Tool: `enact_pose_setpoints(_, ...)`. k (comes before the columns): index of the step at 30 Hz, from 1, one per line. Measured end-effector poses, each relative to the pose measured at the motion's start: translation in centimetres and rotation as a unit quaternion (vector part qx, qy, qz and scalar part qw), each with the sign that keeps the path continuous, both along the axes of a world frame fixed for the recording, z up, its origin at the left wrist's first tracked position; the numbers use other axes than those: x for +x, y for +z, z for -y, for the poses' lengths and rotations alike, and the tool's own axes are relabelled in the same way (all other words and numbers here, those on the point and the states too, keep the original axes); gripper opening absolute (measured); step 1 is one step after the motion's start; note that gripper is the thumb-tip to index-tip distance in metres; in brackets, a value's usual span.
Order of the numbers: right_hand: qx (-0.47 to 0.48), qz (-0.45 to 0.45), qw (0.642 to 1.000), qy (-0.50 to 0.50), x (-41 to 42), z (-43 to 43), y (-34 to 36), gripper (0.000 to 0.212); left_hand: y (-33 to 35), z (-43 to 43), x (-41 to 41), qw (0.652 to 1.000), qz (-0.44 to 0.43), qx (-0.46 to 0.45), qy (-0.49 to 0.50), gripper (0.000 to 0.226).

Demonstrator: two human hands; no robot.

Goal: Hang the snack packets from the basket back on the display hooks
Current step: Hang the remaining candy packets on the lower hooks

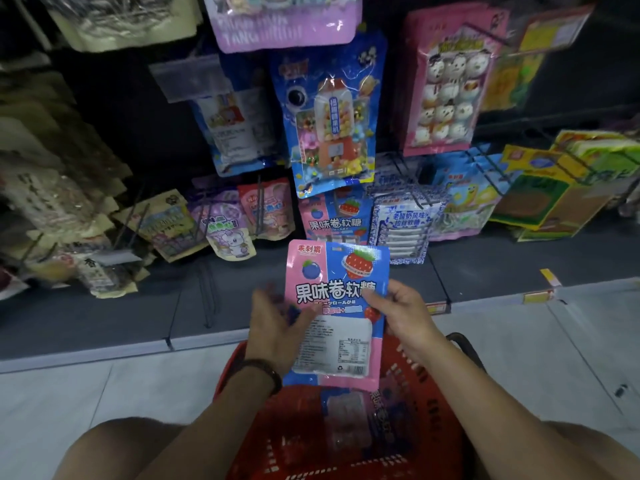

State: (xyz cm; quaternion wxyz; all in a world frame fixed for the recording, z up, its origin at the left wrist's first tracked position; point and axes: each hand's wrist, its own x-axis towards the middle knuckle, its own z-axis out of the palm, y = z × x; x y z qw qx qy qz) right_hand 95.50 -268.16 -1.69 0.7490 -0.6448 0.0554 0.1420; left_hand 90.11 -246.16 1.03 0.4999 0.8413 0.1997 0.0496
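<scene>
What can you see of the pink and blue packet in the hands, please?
The packet is glossy plastic, pink and blue, with a blueberry, a strawberry and white lettering. It is upright, facing the camera, above the red basket. The right hand pinches its right edge; the left hand holds its left.

Bracelet (266,370): a single band of dark, rounded beads, brown to black, encircling the left wrist. Just above the bracelet, the left hand (277,327) is bare. Below the bracelet, the left forearm is uncovered along its whole visible length. Right of the bracelet, the right hand (405,317) and its forearm are likewise uncovered. Well below the bracelet, at both lower corners, are rounded forms, probably knees (114,445); bare or clothed cannot be determined in the dim view.
</scene>
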Motion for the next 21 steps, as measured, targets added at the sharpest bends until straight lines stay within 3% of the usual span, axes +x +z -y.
enact_pose_setpoints(2, -0.024, 0.036, 0.999, -0.027, -0.1, -0.1, 0.6, 0.011, -0.6, 1.6, -1.2, 0.985, 0.069, 0.157, 0.007, 0.073)
enact_pose_setpoints(3, -0.037, 0.055, 0.997, -0.034, -0.2, -0.3, 0.7, 0.012, -0.7, 2.6, -1.6, 0.980, 0.085, 0.177, -0.031, 0.072)
enact_pose_setpoints(6, -0.077, 0.108, 0.990, -0.042, -0.8, -1.5, 0.7, 0.009, -1.6, 5.1, -1.9, 0.985, 0.062, 0.066, -0.144, 0.090)
enact_pose_setpoints(8, -0.118, 0.140, 0.982, -0.035, -1.3, -2.2, 0.5, 0.006, -2.1, 5.8, -1.1, 0.987, 0.056, 0.016, -0.149, 0.092)
enact_pose_setpoints(11, -0.173, 0.177, 0.969, 0.013, -1.6, -2.7, 0.7, 0.017, -2.2, 5.7, 0.4, 0.990, 0.078, -0.012, -0.116, 0.067)
enact_pose_setpoints(15, -0.190, 0.237, 0.951, 0.054, -1.2, -2.7, 1.0, 0.024, -2.0, 4.9, 1.7, 0.993, 0.075, 0.043, -0.080, 0.032)
enact_pose_setpoints(17, -0.205, 0.242, 0.945, 0.080, -0.8, -2.3, 0.8, 0.025, -2.0, 4.1, 2.4, 0.997, 0.054, 0.030, -0.056, 0.030)
enact_pose_setpoints(21, -0.386, 0.317, 0.864, 0.064, 0.8, -0.6, 0.8, 0.035, -2.6, 1.9, 3.9, 0.993, 0.007, -0.117, -0.032, 0.028)
